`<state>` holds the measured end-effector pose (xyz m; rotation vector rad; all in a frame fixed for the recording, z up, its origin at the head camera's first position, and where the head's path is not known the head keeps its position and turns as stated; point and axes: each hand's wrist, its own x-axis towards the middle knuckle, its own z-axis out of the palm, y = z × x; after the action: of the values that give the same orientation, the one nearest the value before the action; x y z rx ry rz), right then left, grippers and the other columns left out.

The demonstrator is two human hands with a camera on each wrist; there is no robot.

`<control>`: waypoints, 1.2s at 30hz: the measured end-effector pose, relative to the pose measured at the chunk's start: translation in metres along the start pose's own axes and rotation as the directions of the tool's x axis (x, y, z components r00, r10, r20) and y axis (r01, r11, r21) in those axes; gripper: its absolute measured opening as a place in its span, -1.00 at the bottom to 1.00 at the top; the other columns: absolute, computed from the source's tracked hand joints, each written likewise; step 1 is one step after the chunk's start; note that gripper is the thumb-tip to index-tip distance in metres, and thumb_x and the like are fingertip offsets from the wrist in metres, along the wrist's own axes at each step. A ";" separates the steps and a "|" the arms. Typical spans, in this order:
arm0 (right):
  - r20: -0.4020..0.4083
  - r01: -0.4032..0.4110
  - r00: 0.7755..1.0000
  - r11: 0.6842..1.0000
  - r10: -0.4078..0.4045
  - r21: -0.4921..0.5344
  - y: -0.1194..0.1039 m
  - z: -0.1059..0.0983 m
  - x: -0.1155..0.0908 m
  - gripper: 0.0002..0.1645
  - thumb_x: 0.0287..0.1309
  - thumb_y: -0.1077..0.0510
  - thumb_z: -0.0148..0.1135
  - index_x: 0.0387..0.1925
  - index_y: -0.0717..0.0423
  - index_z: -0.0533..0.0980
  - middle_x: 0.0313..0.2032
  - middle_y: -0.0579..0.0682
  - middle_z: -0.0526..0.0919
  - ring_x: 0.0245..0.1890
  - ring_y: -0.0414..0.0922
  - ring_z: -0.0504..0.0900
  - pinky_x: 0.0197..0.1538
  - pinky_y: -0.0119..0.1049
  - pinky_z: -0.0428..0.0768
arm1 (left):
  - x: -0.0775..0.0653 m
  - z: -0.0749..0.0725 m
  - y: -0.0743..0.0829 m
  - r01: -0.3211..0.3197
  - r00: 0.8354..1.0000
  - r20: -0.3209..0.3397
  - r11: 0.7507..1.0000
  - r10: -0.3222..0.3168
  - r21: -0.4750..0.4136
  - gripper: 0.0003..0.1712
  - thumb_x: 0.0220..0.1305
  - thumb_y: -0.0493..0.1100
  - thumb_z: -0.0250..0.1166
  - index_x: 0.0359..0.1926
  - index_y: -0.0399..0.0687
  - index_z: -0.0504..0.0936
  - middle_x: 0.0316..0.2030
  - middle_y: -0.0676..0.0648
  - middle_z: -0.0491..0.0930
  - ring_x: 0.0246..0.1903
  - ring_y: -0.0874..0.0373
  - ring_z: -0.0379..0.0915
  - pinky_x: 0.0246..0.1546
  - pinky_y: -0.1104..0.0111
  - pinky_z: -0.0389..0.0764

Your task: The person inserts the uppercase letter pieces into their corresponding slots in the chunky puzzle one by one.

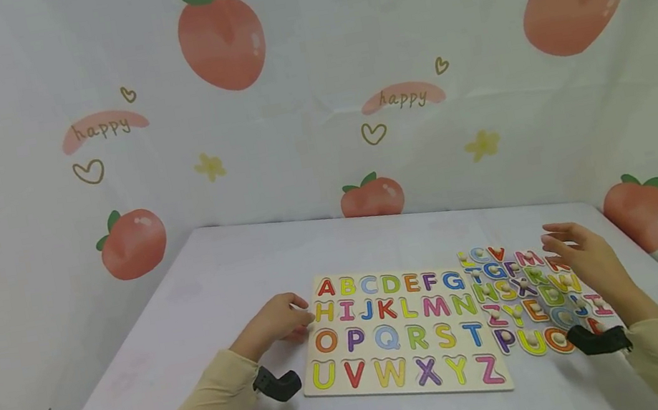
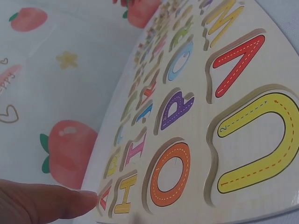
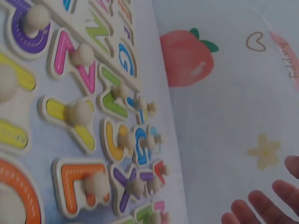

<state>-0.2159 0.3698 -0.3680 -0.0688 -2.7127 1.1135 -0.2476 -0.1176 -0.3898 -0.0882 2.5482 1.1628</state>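
Observation:
A wooden alphabet board (image 1: 362,344) with coloured letter recesses A to Z lies flat on the table. My left hand (image 1: 276,319) is at its left edge, near the A and H recesses. In the left wrist view one straight finger (image 2: 70,203) reaches to the board's edge beside the A. My right hand (image 1: 587,263) hovers above the right side of the loose letter pieces, fingers spread and holding nothing. Those pieces have round wooden knobs; among them are an orange E (image 3: 77,186), a yellow Y (image 3: 58,112) and a pink Z (image 3: 70,60).
The letter pieces sit in rough rows against the board's right edge, such as a purple P (image 1: 505,340) and a yellow U (image 1: 531,344). Behind the white table (image 1: 233,257) hangs a peach-patterned cloth (image 1: 290,131). A dark wrist band (image 1: 277,383) is on the left arm.

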 end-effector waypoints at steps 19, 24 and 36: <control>0.084 -0.063 0.994 0.994 0.070 -0.084 0.037 -0.016 -0.016 -0.29 0.40 -0.16 -0.02 0.21 0.39 0.29 0.00 0.35 0.54 -0.13 0.09 0.64 -0.32 -0.36 0.67 | -0.001 -0.008 -0.001 -0.001 1.000 -0.006 1.000 0.001 -0.023 -0.64 0.24 -0.18 0.30 0.01 -0.26 0.51 -0.30 -0.13 0.56 -0.41 0.13 0.55 -0.39 0.38 0.64; 0.139 -0.071 0.986 0.989 0.089 -0.129 0.034 -0.023 -0.028 -0.32 0.39 -0.09 0.03 0.17 0.47 0.31 -0.02 0.42 0.54 -0.30 -0.20 0.65 -0.37 -0.43 0.61 | -0.003 -0.006 0.000 0.004 1.000 -0.004 0.999 -0.004 -0.037 -0.63 0.23 -0.18 0.30 0.01 -0.26 0.51 -0.31 -0.13 0.57 -0.43 0.13 0.56 -0.40 0.38 0.64; 0.353 -0.175 0.900 0.954 0.255 -0.242 0.060 -0.030 -0.044 -0.19 0.17 -0.17 0.28 0.10 0.49 0.40 -0.11 0.27 0.64 -0.18 0.02 0.64 -0.32 -0.33 0.57 | 0.005 0.002 -0.004 0.031 0.999 0.012 0.999 -0.030 -0.029 -0.65 0.20 -0.23 0.34 -0.02 -0.23 0.51 -0.37 -0.12 0.59 -0.46 0.15 0.55 -0.43 0.43 0.64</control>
<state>-0.1682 0.4285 -0.3969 -0.2117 -3.2333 0.9806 -0.2511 -0.1185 -0.3956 -0.1264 2.5115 1.1855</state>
